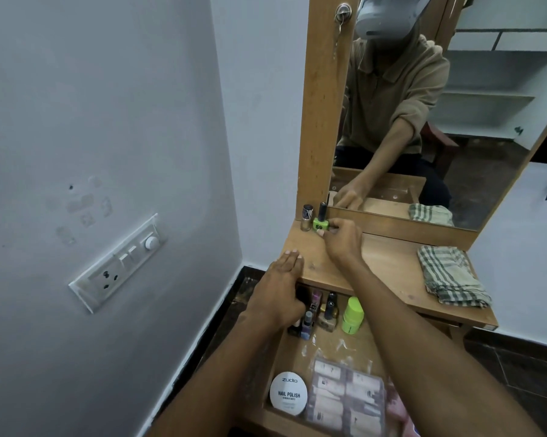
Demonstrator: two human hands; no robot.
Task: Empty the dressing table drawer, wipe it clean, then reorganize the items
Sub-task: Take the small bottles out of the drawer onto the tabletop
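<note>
You are in the emptying step: your right hand (341, 236) pinches the green bottle (321, 224) at the tabletop's (379, 257) back left corner, upright, long axis vertical, cap up, beside a clear bottle (307, 217). Your left hand (281, 288) lies flat, fingers together, on the tabletop edge over the drawer (297, 351). Next, probably let go and reach for the bottles below.

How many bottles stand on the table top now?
2: a clear bottle at the back left corner, and a green bottle beside it, pinched by the right hand.
</note>
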